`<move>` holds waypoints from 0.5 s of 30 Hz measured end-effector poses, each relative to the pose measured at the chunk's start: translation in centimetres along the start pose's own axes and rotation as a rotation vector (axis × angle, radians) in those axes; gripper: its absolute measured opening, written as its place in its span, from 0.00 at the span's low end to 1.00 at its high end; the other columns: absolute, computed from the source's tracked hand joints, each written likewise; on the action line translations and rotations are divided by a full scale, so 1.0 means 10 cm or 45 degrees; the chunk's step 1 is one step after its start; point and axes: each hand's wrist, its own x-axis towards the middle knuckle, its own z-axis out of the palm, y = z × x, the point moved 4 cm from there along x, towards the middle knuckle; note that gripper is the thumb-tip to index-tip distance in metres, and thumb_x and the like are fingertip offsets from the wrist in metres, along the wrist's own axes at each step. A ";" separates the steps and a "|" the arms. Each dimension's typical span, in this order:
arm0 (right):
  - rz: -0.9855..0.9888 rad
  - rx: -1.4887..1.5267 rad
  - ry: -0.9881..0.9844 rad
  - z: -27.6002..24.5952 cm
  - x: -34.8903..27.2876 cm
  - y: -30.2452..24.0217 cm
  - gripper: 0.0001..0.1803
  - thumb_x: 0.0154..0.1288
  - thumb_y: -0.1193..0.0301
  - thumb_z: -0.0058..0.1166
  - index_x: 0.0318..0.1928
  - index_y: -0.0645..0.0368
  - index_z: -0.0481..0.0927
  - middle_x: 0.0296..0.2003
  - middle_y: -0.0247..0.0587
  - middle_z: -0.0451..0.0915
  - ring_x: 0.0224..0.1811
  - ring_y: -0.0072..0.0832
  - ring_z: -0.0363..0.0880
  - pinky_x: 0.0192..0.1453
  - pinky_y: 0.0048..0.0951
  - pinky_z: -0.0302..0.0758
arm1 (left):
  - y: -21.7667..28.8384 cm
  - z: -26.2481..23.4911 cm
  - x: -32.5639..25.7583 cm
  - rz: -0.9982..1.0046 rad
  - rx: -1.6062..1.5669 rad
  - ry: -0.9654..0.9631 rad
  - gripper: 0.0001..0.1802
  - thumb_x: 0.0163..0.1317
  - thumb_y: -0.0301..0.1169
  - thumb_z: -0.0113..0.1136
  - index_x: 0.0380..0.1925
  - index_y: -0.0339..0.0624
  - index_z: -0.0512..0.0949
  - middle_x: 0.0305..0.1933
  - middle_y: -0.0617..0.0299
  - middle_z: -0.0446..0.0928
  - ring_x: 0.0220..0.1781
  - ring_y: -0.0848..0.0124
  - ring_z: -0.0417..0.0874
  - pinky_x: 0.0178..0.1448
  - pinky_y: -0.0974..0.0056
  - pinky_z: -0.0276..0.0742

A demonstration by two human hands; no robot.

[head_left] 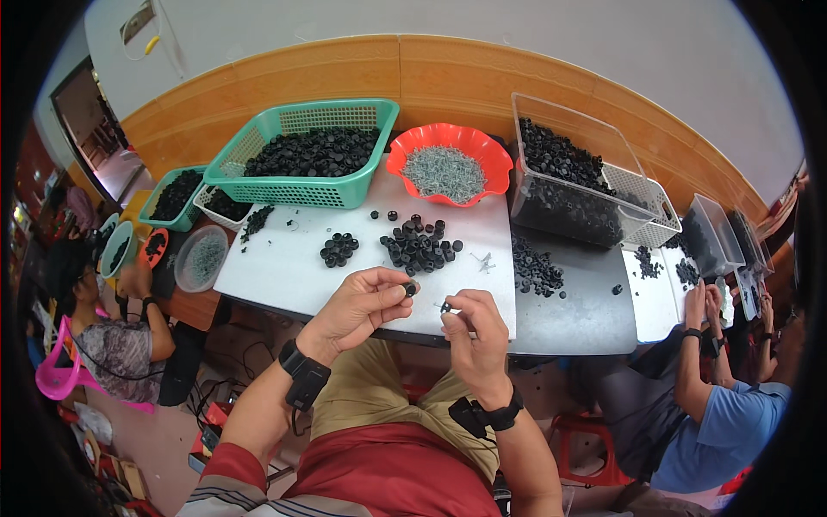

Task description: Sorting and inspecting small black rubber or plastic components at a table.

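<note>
Over the front edge of the white board (284, 267), my left hand (366, 302) pinches a small round black cap (410, 289) between thumb and fingertips. Close by on the right, my right hand (479, 332) is closed on a small black piece (445, 307) with what looks like a thin metal pin sticking out. The two pieces are apart. Beyond my hands lie a larger pile of black caps (418, 246) and a smaller cluster of black caps (339, 250). A few loose metal pins (486, 262) rest to the right of the pile.
At the back stand a green basket (301, 191) of black parts, a red scalloped bowl (405, 142) of metal pins and a clear bin (564, 215) of black parts. Small black pieces (536, 269) lie on the grey table. People work on both sides.
</note>
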 end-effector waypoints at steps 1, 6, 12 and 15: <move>-0.001 0.013 -0.010 0.03 0.02 -0.01 0.12 0.67 0.81 0.63 0.50 0.65 0.81 0.44 0.45 0.80 0.33 0.29 0.79 0.36 0.26 0.77 | 0.00 0.00 0.00 -0.001 -0.021 -0.015 0.10 0.71 0.22 0.62 0.50 0.37 0.81 0.52 0.51 0.84 0.48 0.67 0.89 0.55 0.63 0.91; -0.016 0.040 -0.044 0.15 0.12 -0.05 0.12 0.67 0.81 0.64 0.50 0.65 0.81 0.44 0.46 0.80 0.34 0.31 0.80 0.36 0.28 0.78 | -0.01 -0.03 0.00 0.007 -0.074 -0.038 0.09 0.71 0.22 0.63 0.50 0.38 0.81 0.52 0.50 0.84 0.48 0.67 0.89 0.55 0.63 0.91; -0.038 0.042 -0.065 0.24 0.16 -0.03 0.11 0.68 0.80 0.63 0.50 0.65 0.81 0.43 0.47 0.80 0.33 0.33 0.81 0.36 0.30 0.78 | -0.02 -0.03 0.00 -0.004 -0.103 -0.043 0.09 0.70 0.22 0.64 0.48 0.37 0.82 0.50 0.51 0.85 0.48 0.66 0.89 0.54 0.62 0.91; -0.063 0.007 -0.077 0.26 0.17 -0.04 0.11 0.68 0.80 0.63 0.50 0.64 0.82 0.43 0.47 0.80 0.32 0.33 0.80 0.35 0.30 0.77 | -0.02 -0.03 -0.01 -0.006 -0.107 -0.049 0.09 0.69 0.21 0.64 0.48 0.37 0.82 0.50 0.51 0.85 0.49 0.65 0.90 0.55 0.62 0.91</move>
